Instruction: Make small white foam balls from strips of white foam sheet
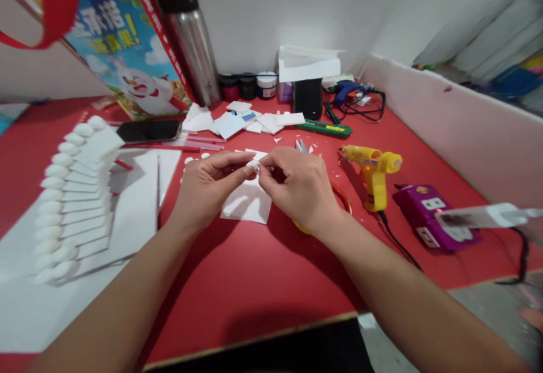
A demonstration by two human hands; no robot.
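Observation:
Over the middle of the table, my left hand (212,178) pinches a small white rounded piece (253,165) between thumb and fingers. Its right edge is met by the pinched fingertips of my right hand (297,183), which partly cover it. Beneath both hands lies a folded sheet of white paper (246,206). A few little white pieces (205,156) rest behind my left hand. Scissors stick out from behind my right hand, with blades (301,146) beyond it and an orange handle (341,197) beside it.
At left, a fanned row of white cards with white oval ends (53,183) lies on white board. A yellow glue gun (373,172) and purple power box (432,214) stand right. Behind are a phone (149,131), card scraps (231,125), green cutter (324,128) and steel flask (190,39).

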